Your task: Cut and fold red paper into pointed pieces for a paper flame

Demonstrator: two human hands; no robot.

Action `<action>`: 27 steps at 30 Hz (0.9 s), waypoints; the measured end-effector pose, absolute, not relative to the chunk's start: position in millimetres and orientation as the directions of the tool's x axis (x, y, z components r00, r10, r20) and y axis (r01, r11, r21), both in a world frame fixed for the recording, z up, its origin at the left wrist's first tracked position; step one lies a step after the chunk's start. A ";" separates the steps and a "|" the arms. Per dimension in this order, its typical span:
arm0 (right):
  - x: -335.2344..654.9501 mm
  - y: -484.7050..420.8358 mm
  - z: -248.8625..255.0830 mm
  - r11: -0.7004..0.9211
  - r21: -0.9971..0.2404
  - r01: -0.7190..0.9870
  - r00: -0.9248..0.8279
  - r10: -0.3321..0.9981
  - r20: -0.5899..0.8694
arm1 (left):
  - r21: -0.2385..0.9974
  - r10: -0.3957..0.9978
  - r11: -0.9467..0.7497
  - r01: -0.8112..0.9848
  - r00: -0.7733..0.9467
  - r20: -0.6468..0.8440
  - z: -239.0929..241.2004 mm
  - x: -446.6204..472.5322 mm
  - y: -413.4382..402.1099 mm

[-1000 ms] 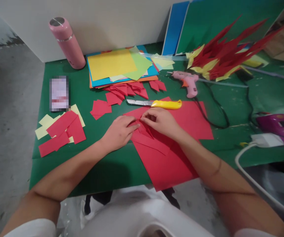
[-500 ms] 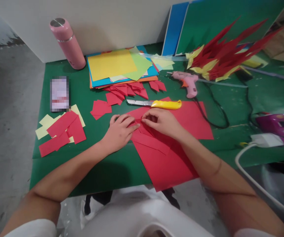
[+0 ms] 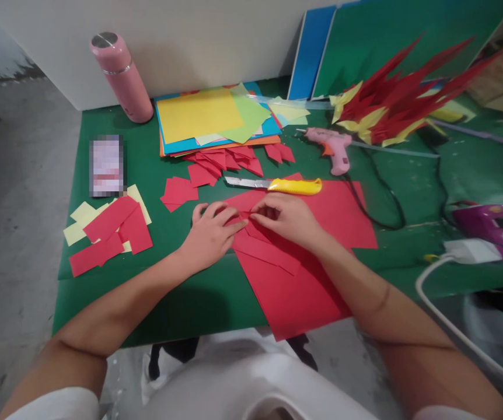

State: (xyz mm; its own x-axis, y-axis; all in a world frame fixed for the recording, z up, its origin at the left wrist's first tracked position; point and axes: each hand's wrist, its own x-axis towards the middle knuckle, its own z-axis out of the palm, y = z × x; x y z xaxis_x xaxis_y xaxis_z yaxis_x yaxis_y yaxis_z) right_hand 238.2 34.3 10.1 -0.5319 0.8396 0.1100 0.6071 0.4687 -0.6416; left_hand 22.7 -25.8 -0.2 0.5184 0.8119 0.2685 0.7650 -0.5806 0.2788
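My right hand (image 3: 284, 216) is closed in a pinch at the edge of a small red paper piece (image 3: 245, 214), much of which the fingers hide. From the other side my left hand (image 3: 212, 230) rests on that piece with its fingers spread and its thumb stretched across it. Beneath both hands lie red paper strips (image 3: 269, 252) on large red sheets (image 3: 308, 297). Just beyond my right hand is a yellow utility knife (image 3: 295, 185), its blade out and pointing left.
Cut red pieces (image 3: 225, 160) lie before a stack of coloured paper (image 3: 199, 116). Red and yellow strips (image 3: 111, 227) sit left, near a phone (image 3: 106, 166) and a pink flask (image 3: 122, 79). Rightward are a pink glue gun (image 3: 330, 146), its cord, a red paper flame (image 3: 391, 102) and a white plug (image 3: 470, 251).
Hardly anything differs. Both hands stay at the same spot on the red paper piece, with only a slight shift of the fingers.
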 end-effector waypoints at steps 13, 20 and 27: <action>239.7 33.8 12.2 0.435 -0.617 0.656 -0.509 0.859 0.065 | 0.326 0.808 -0.589 0.739 0.538 0.241 1.7 23.3 -23.7; 236.8 28.2 10.7 0.489 -0.576 0.655 -0.539 0.836 0.097 | 0.324 0.820 -0.573 0.753 0.530 0.218 3.2 24.6 -24.7; 240.8 33.4 3.4 0.727 -0.412 0.549 -0.712 0.665 0.224 | 0.333 0.836 -0.548 0.767 0.517 0.184 4.3 24.6 -25.1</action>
State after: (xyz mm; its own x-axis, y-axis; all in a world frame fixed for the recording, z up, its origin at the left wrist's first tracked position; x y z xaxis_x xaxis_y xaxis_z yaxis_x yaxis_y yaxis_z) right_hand 240.8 33.4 3.4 -0.7124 0.6651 0.2240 0.5494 0.7271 -0.4116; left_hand 24.6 -25.1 4.3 0.5172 0.8359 0.1839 0.7672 -0.5481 0.3332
